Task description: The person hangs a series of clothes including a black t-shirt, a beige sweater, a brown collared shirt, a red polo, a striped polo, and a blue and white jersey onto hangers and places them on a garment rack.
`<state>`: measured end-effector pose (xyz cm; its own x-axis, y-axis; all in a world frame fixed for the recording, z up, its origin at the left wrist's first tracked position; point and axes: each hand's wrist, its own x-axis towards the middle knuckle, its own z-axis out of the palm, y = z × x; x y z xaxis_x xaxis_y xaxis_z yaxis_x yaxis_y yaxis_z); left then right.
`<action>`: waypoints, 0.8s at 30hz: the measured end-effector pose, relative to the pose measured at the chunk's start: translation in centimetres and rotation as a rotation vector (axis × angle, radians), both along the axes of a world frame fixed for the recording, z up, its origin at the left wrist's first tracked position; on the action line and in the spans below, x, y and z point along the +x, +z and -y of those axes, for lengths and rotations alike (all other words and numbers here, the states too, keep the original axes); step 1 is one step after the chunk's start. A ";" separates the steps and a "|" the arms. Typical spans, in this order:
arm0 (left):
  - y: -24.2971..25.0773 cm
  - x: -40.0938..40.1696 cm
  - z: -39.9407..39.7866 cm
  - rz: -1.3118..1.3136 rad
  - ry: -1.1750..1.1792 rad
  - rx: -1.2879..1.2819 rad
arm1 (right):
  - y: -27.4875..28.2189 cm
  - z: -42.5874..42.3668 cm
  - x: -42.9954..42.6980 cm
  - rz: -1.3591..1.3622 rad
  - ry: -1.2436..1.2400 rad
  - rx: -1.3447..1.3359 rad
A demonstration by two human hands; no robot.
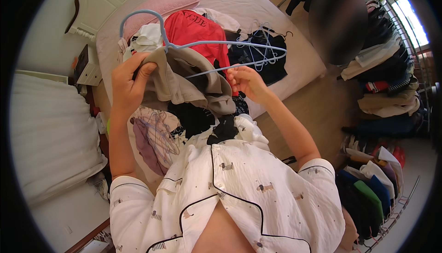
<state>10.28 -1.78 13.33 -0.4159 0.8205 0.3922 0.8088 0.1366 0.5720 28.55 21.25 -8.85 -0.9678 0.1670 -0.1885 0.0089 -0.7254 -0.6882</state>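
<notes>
My left hand (129,82) grips the collar edge of a beige garment (160,80) between thumb and fingers. A light blue clothes hanger (224,42) is partly inside the garment's opening. Its hook rises above my left hand, and its other arm sticks out bare to the right. My right hand (249,83) has its fingers curled beside the hanger's lower bar and the garment's right edge. Whether those fingertips pinch the bar or the cloth cannot be made out. The garment's lower part hangs in front of me, over other clothes.
On the bed (269,7) lie a red top (197,30), a black garment (276,50) with several hangers on it, and a pink pillow (165,2). A mauve garment (145,142) with a hanger lies nearer left. Clothes racks (390,225) stand at right.
</notes>
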 end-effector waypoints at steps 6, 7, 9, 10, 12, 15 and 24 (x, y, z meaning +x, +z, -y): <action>0.7 1.4 -0.9 0.007 0.003 0.036 | 0.6 6.7 -4.5 0.085 -0.331 0.566; 0.8 1.6 -1.1 0.005 -0.002 0.038 | -0.5 6.7 -5.6 0.085 -0.430 0.684; 0.9 1.8 -1.1 0.021 -0.027 0.059 | -2.7 5.6 -7.2 0.082 -0.522 0.801; 1.0 1.7 -0.8 0.019 -0.027 0.061 | -3.4 4.6 -7.6 0.015 -0.562 0.875; 0.9 0.8 0.8 0.101 -0.010 0.027 | -1.8 4.0 -7.1 -0.008 -0.591 0.841; 0.4 -0.4 2.2 0.117 0.027 -0.003 | -0.6 -0.3 -5.6 -0.013 -0.488 0.652; -0.4 -2.3 4.2 0.101 0.092 -0.134 | 4.2 -7.7 -2.4 0.002 -0.269 0.809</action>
<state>7.95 -6.02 12.95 -0.5237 0.8191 0.2342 0.7285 0.2881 0.6215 26.10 28.91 -4.63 -0.8757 0.4750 0.0864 -0.0917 0.0121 -0.9957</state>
